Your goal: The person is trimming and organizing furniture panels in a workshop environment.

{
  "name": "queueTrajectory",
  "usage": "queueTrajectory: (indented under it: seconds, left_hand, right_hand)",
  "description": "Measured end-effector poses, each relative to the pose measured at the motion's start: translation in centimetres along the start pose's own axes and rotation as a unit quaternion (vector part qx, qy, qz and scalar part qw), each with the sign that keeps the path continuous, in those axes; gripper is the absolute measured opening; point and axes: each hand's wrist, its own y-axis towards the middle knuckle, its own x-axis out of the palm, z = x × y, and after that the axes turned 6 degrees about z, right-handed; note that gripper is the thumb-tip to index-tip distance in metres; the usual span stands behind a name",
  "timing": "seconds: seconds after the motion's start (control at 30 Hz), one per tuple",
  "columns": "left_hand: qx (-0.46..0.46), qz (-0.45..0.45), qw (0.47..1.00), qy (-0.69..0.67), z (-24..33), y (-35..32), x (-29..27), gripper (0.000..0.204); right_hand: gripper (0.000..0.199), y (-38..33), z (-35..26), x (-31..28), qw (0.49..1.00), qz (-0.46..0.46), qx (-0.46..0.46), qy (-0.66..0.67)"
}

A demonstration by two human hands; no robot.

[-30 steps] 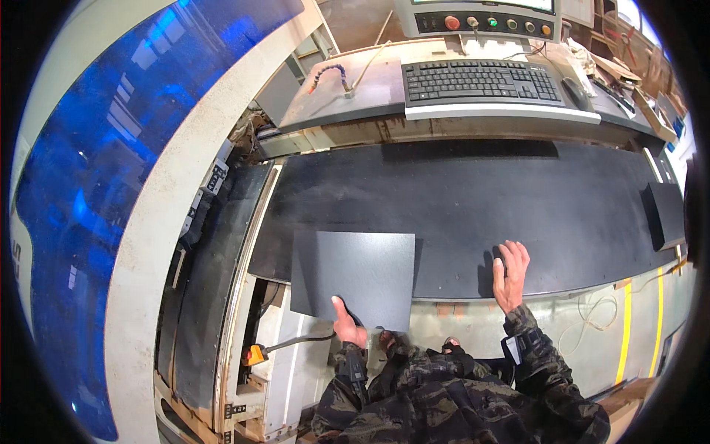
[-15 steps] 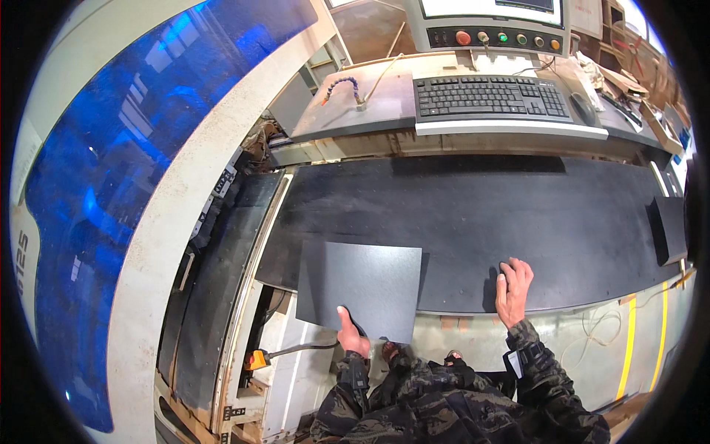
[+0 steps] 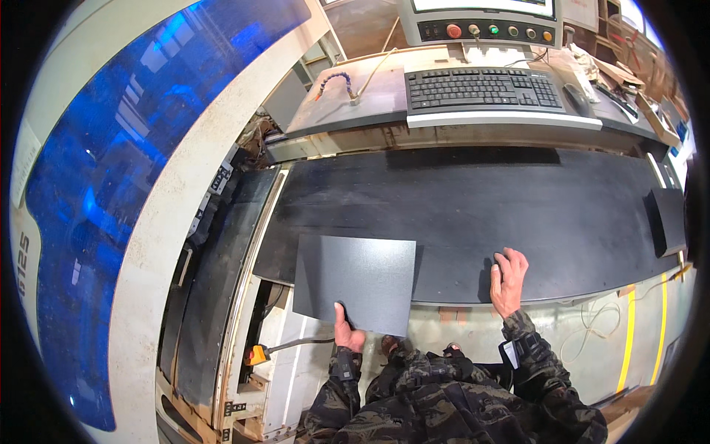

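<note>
A flat, square grey panel (image 3: 359, 281) is in my left hand (image 3: 345, 331), gripped at its near edge. The thumb lies on top, while the other fingers are hidden underneath. The panel's far part is over the front left edge of a long black tabletop (image 3: 451, 214), and its near part sticks out past that edge. Whether the panel touches the top, I cannot tell. At the front edge, right of the panel, my right hand (image 3: 509, 280) is on or just above the black surface. Its fingers are loosely bent and apart, with nothing in them.
Left stands a large machine with a blue window (image 3: 140, 140). Beyond the tabletop are a keyboard (image 3: 484, 90), a mouse (image 3: 577, 99), a button panel (image 3: 488, 31) and a segmented hose (image 3: 339, 77). A black block (image 3: 668, 222) is at the right end; an orange-yellow switch (image 3: 257, 355) hangs below left.
The whole view has shifted slightly, so everything appears a little higher and further left. My left hand still grips the panel, and my right hand stays by the front edge.
</note>
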Motion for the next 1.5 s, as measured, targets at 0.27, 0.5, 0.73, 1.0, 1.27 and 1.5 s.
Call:
queueTrajectory:
  seconds: [0.27, 0.5, 0.73, 1.0, 1.27, 1.5]
  left_hand:
    - [0.017, 0.004, 1.000, -0.016, 0.8, 0.1, -2.4, 0.018]
    - [0.038, -0.028, 0.999, -0.017, 2.4, -5.1, -3.3, 0.040]
    - [0.107, -0.078, 0.991, -0.008, 6.5, -8.1, -3.7, 0.042]
    - [0.150, -0.098, 0.984, 0.015, 13.4, -5.2, -4.4, 0.051]
    - [0.124, -0.027, 0.991, 0.049, 19.9, -2.7, -5.7, 0.049]
    - [0.178, -0.027, 0.980, 0.083, 21.7, -2.8, -2.0, 0.047]
  right_hand:
    - [0.026, 0.1, 0.2, -0.4, 1.000, -0.024, 0.000, 0.019]
    - [0.032, 2.8, 0.9, -2.2, 0.997, -0.058, 0.016, 0.047]
    - [0.039, 10.9, -0.6, 0.2, 0.995, -0.090, 0.018, 0.038]
    - [0.055, 14.0, -10.3, 18.1, 0.975, -0.207, -0.080, 0.012]
    - [0.059, 14.3, -21.1, 37.5, 0.963, -0.199, -0.180, -0.004]
    - [0.062, 12.6, -18.6, 40.4, 0.947, -0.207, -0.237, -0.068]
